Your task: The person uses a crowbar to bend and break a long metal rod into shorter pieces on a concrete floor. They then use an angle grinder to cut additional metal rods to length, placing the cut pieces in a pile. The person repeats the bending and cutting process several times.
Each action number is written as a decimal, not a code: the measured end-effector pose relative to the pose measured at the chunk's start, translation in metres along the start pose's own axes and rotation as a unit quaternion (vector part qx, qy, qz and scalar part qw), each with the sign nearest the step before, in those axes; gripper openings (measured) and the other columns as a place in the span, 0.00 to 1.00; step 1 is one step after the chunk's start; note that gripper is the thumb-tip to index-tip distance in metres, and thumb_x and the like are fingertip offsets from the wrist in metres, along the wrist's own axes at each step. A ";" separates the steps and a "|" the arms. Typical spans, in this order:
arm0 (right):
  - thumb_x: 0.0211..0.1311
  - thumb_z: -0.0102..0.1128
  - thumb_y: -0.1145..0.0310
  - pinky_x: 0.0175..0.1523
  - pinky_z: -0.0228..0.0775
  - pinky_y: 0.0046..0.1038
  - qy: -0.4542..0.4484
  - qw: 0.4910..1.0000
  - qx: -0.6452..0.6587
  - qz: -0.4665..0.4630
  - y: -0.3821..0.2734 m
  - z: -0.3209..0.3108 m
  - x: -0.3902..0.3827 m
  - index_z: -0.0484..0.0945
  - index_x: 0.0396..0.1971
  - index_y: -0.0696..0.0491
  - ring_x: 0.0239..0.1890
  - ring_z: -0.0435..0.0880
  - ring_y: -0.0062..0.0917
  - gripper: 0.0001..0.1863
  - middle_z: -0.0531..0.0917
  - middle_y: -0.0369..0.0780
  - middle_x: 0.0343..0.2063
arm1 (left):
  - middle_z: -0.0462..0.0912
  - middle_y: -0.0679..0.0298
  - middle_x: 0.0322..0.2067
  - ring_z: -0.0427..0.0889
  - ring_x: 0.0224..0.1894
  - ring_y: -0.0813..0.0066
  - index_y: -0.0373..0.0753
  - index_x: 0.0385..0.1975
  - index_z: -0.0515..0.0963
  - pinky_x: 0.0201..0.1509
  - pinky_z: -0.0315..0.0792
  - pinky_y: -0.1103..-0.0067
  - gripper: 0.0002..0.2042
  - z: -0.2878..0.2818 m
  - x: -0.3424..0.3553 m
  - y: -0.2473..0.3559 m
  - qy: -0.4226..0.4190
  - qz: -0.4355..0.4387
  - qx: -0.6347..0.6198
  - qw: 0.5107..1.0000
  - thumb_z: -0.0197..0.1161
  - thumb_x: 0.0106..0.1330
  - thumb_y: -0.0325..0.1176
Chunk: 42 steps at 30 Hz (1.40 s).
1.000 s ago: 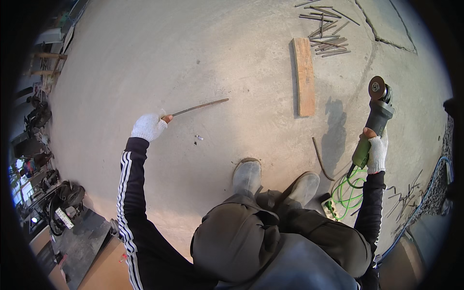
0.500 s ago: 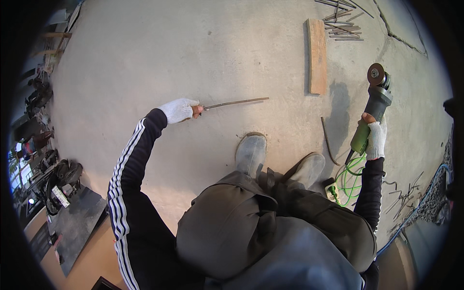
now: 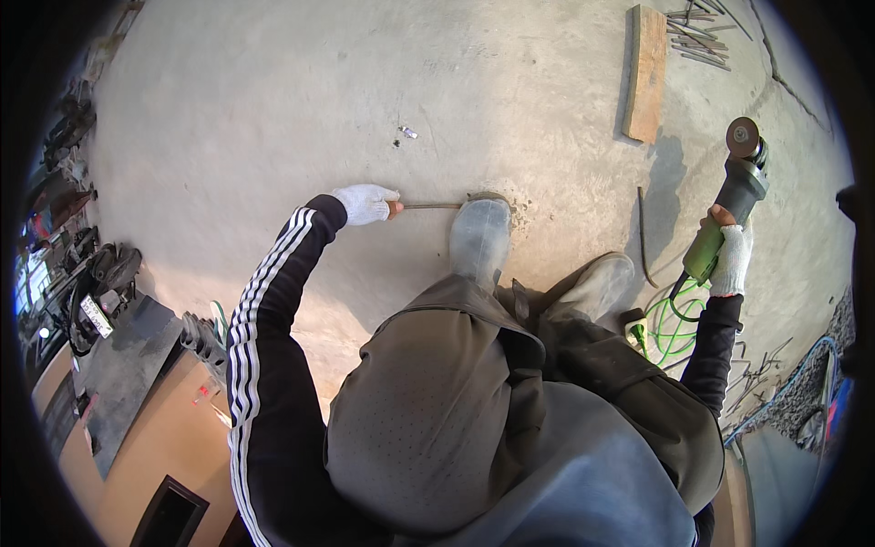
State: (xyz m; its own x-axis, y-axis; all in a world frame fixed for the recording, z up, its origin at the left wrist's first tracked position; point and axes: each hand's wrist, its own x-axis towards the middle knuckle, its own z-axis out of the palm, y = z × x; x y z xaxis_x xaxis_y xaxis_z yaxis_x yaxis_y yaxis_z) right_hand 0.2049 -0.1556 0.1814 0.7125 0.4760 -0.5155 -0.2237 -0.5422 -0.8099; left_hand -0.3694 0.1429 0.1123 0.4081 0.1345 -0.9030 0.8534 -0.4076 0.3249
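Head view, looking down on concrete floor [image 3: 273,118].

Left hand [image 3: 365,203]: white work glove, arm in black sleeve w/ white stripes, stretched fwd over floor centre. Fingers closed tight round near end of thin metal rod [image 3: 433,206]. Rod lying roughly level, running right from fist; far end hidden at toe of left boot [image 3: 478,239], contact w/ boot not resolvable.

Right hand [image 3: 729,260]: white glove, fingers wrapped firmly round green body of angle grinder [image 3: 729,205]. Grinder held clear above floor nr right edge, head pointing away from body; disc [image 3: 743,137] at far tip, facing up toward camera. Green cable [image 3: 670,319] coiled on floor below grinder, just beside right boot [image 3: 597,287].

2 grey boots planted mid-floor, left ahead of right. Bent dark rod piece [image 3: 643,237] on floor betw. right boot and grinder, well apart from held rod.

Wooden plank [image 3: 645,73] flat on floor toward far right corner, long axis pointing away. Bundle of short metal rods [image 3: 697,32] just beyond plank's right side, at far edge. Small pale scrap [image 3: 407,133] on bare floor beyond left hand.

Left edge of floor: dark machinery and clutter [image 3: 82,292], details too distorted to tell. Blue hose [image 3: 802,383] curving along right edge.
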 end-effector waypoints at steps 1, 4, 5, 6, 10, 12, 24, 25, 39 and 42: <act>0.60 0.74 0.64 0.36 0.79 0.29 0.002 1.000 -0.001 -0.008 0.000 0.001 -0.002 0.78 0.48 0.54 0.30 0.86 0.26 0.20 0.85 0.39 0.32 | 0.89 0.52 0.44 0.86 0.50 0.54 0.39 0.46 0.84 0.57 0.76 0.64 0.24 0.004 0.003 -0.001 0.013 0.001 -0.004 1.000 0.55 0.79 0.57; 0.61 0.74 0.64 0.36 0.79 0.29 0.006 1.000 -0.012 -0.015 -0.002 0.005 -0.004 0.77 0.49 0.54 0.30 0.86 0.26 0.20 0.85 0.39 0.32 | 0.89 0.48 0.51 0.85 0.58 0.47 0.38 0.53 0.84 0.62 0.76 0.63 0.27 0.021 0.003 -0.002 0.090 0.001 0.024 0.996 0.53 0.79 0.59; 0.61 0.74 0.64 0.37 0.79 0.30 0.004 1.000 -0.016 -0.012 -0.003 0.005 -0.005 0.77 0.48 0.54 0.31 0.86 0.27 0.20 0.84 0.39 0.32 | 0.86 0.44 0.56 0.82 0.62 0.44 0.36 0.58 0.82 0.66 0.75 0.61 0.30 0.028 -0.002 0.000 0.124 0.003 0.013 0.992 0.53 0.79 0.59; 0.61 0.75 0.63 0.37 0.79 0.30 -0.002 1.000 -0.016 -0.018 -0.003 0.005 -0.005 0.77 0.48 0.54 0.32 0.86 0.27 0.21 0.84 0.39 0.33 | 0.87 0.42 0.53 0.84 0.58 0.43 0.34 0.58 0.82 0.62 0.77 0.59 0.30 0.034 -0.005 0.005 0.138 -0.005 0.018 0.990 0.53 0.79 0.58; 0.60 0.75 0.66 0.37 0.80 0.29 0.022 1.000 -0.010 0.016 -0.002 0.004 -0.001 0.77 0.51 0.55 0.32 0.87 0.27 0.21 0.84 0.39 0.33 | 0.88 0.45 0.49 0.87 0.50 0.42 0.37 0.54 0.83 0.56 0.79 0.52 0.21 0.054 -0.029 0.043 0.145 -0.081 0.008 0.986 0.53 0.77 0.47; 0.60 0.75 0.66 0.37 0.80 0.29 0.029 0.999 -0.017 0.007 0.001 0.004 0.003 0.77 0.51 0.55 0.32 0.87 0.27 0.22 0.85 0.39 0.33 | 0.89 0.46 0.41 0.88 0.45 0.42 0.39 0.46 0.83 0.50 0.79 0.51 0.17 0.068 -0.035 0.072 0.194 -0.146 -0.003 0.970 0.54 0.76 0.44; 0.59 0.76 0.63 0.36 0.80 0.31 0.000 1.000 0.009 -0.009 -0.002 0.009 0.005 0.77 0.49 0.54 0.31 0.86 0.28 0.22 0.84 0.40 0.33 | 0.89 0.51 0.30 0.89 0.36 0.47 0.45 0.44 0.84 0.41 0.81 0.54 0.11 0.015 -0.057 0.071 0.285 -0.064 0.134 0.947 0.61 0.72 0.43; 0.59 0.76 0.63 0.36 0.80 0.31 0.005 1.000 0.007 -0.010 -0.002 0.008 0.004 0.76 0.49 0.54 0.31 0.86 0.28 0.22 0.84 0.39 0.33 | 0.89 0.50 0.31 0.89 0.37 0.47 0.44 0.44 0.84 0.42 0.81 0.54 0.11 0.013 -0.052 0.069 0.281 -0.090 0.119 0.948 0.61 0.72 0.43; 0.60 0.75 0.63 0.36 0.79 0.29 0.034 0.999 -0.003 0.007 0.005 -0.003 -0.010 0.77 0.50 0.55 0.30 0.86 0.27 0.23 0.84 0.38 0.31 | 0.79 0.58 0.38 0.80 0.41 0.66 0.33 0.46 0.74 0.47 0.74 0.71 0.09 0.179 0.040 0.070 0.435 -0.083 -0.422 0.791 0.57 0.78 0.34; 0.60 0.75 0.64 0.35 0.79 0.29 0.020 0.999 0.036 0.016 0.009 -0.002 -0.008 0.77 0.49 0.54 0.29 0.85 0.27 0.21 0.83 0.38 0.30 | 0.81 0.52 0.38 0.82 0.41 0.55 0.33 0.47 0.74 0.47 0.75 0.67 0.14 0.138 0.054 0.073 0.510 -0.027 -0.442 0.738 0.58 0.79 0.40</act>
State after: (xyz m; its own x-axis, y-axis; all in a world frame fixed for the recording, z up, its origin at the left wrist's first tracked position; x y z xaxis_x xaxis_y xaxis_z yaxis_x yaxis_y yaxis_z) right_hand 0.1986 -0.1652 0.1787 0.7307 0.4299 -0.5304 -0.2927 -0.5046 -0.8122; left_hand -0.3299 -0.0039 0.0485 0.0140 0.9220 -0.3869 0.5716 0.3101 0.7597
